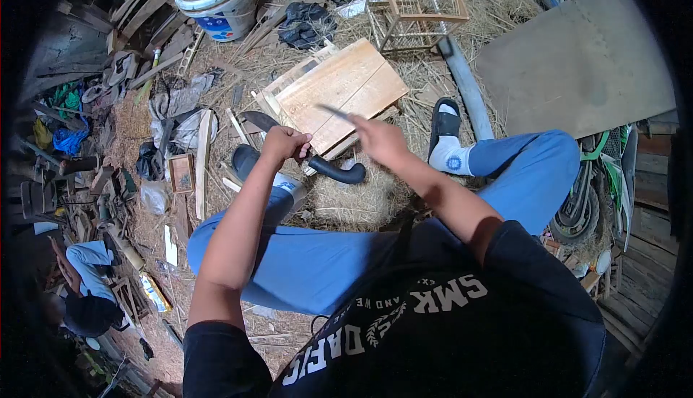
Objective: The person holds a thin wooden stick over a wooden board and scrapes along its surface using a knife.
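My left hand (285,144) is closed around a machete (261,119) near where its blade meets the handle. The dark blade points up and left, and the black curved handle (339,171) sticks out below the hand, to the right. In my closed right hand (380,142) is a slim grey blade (334,113) whose tip points left over the wood; whether it is a knife or a file I cannot tell. Its grip is hidden by the fingers. Just beyond both hands lies a low pale wooden block or bench (345,95) with a seam across its top.
Straw and shavings cover the floor. A white bucket (219,8), black plastic bags (307,25) and a wooden frame (419,5) stand farther off. At right are a large flat board (577,66) and a green motorbike (588,181). Another person (90,290) sits at lower left.
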{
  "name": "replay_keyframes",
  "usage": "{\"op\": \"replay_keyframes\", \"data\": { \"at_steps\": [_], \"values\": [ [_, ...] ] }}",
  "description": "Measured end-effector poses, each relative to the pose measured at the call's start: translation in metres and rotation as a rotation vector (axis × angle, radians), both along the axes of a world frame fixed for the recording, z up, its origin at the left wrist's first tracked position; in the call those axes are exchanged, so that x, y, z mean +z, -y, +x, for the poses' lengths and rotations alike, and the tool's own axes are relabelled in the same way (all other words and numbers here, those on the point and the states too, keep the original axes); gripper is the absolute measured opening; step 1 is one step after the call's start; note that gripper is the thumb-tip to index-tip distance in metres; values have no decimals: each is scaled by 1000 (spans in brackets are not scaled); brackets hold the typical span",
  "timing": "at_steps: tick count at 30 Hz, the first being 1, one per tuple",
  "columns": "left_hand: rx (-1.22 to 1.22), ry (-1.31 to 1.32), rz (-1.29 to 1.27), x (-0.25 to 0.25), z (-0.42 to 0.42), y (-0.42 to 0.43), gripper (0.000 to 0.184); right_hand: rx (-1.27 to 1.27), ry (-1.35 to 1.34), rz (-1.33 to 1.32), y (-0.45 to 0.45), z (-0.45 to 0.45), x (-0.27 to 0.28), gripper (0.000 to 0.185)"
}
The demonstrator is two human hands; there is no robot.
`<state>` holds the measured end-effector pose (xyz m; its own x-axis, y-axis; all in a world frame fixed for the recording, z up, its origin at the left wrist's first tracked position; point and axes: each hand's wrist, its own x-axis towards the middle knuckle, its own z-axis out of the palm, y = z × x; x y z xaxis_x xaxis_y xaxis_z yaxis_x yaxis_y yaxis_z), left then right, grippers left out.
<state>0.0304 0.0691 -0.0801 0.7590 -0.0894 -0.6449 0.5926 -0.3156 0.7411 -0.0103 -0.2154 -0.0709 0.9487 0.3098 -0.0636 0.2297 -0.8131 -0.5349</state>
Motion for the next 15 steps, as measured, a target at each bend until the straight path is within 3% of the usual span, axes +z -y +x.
{"op": "replay_keyframes", "data": {
  "at_steps": [2,5,9,11,15],
  "values": [
    [-44,21,-23,-2,0,-3,25,-211,9,-28,20,14,-7,35],
    [-135,94,127,22,-2,6,27,-281,94,-10,41,26,-7,35],
    [-168,154,205,25,-6,10,27,-191,-50,-47,23,12,10,34],
    [-264,319,478,32,-9,16,26,-152,-32,-11,7,5,4,35],
    [-265,316,501,29,-10,14,25,-100,8,67,-6,-1,3,35]
  ]
}}
